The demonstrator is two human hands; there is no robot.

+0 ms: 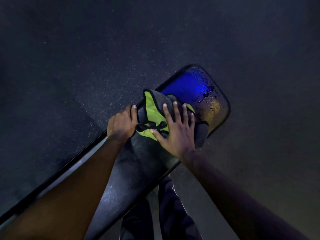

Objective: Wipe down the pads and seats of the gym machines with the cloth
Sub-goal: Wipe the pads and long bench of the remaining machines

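- Bench pad (138,170): long, black, padded; set diagonally from lower left to upper right, raised above the dark speckled floor (86,58).
- Cloth (152,108): green on one side, grey on the other, dark-edged; bunched and folded on the pad's top face, towards the far end; one grey flap hanging over the right-hand edge.
- Right hand (176,130): flat on top of the cloth, fingers straight and spread, pressing down; nothing gripped.
- Left hand (121,123): at the pad's left edge, just beside the cloth; fingers curled over the rim, apparently bracing the pad.
- Droplets (206,87): beaded over the far end of the pad, beyond the cloth, under blue and yellow reflections; not yet wiped.
- Trouser legs (169,213): dark, with a pale side stripe; below the pad at bottom centre.
- Stage, judged: wiping stroke along the pad, wet far end yet to do.
- Risk: cloth bunched rather than spread, so narrow contact; likely streaks or missed strips, chiefly at the rounded far corners.
- Risk: open-palm hold only; on a slick wet face, possible slip of hand over cloth, or of cloth off the right edge, dragged by the hanging flap.
- Risk: liquid pushed ahead rather than soaked up; probable drip over the far rim onto the floor.
- Risk: dim light; leftover damp patches hard to spot.
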